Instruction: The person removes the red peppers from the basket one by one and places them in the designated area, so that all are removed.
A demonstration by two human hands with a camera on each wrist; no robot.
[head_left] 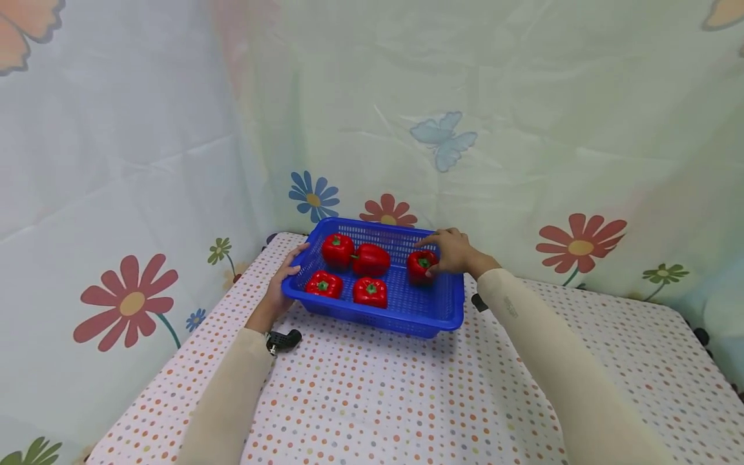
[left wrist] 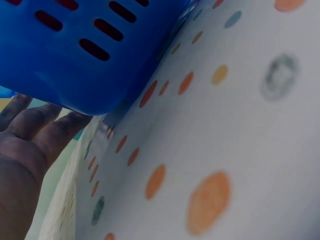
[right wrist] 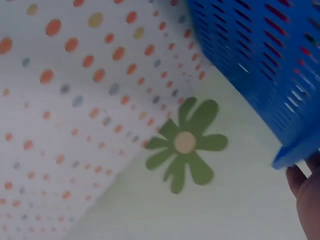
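A blue plastic basket (head_left: 372, 318) with slotted walls sits on the table, tilted slightly in the head view. My left hand (head_left: 280, 284) holds its left rim; in the left wrist view the fingers (left wrist: 60, 132) reach up to the basket's edge. Inside, at the right end, my right hand (head_left: 455, 250) grips a red bell pepper (head_left: 420, 266) from above, thumb on its near side. Other red bell peppers stand or lie in the left half: one at the back left (head_left: 338, 250), one on its side (head_left: 372, 259), and two along the front (head_left: 324, 284).
A dotted cloth covers the table (head_left: 360, 400). Light curtains printed with flowers and a butterfly hang close behind the basket (head_left: 523, 129) and along the left side (head_left: 116, 161). A black wrist device (head_left: 283, 340) is strapped on the left wrist.
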